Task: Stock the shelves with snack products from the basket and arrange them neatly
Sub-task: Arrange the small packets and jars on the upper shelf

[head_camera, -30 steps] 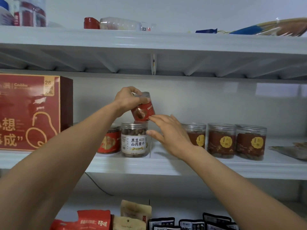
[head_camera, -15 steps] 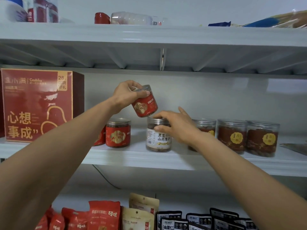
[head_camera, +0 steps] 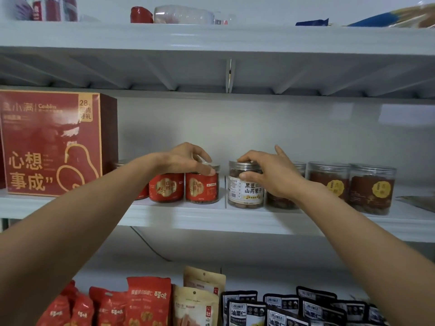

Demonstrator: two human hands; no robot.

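Two hands reach to the middle shelf (head_camera: pixel 211 217). The left hand (head_camera: pixel 188 158) grips the lid of a red jar (head_camera: pixel 202 188), which stands upright just left of the white-label jar (head_camera: pixel 244 191). The right hand (head_camera: pixel 270 175) grips that white-label jar's top. The step looks like squaring the row. The next move likely calls for nudging the jars flush, then letting go.

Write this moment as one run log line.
left hand: holds red jar on shelf | right hand: holds white-label jar | step: arranging
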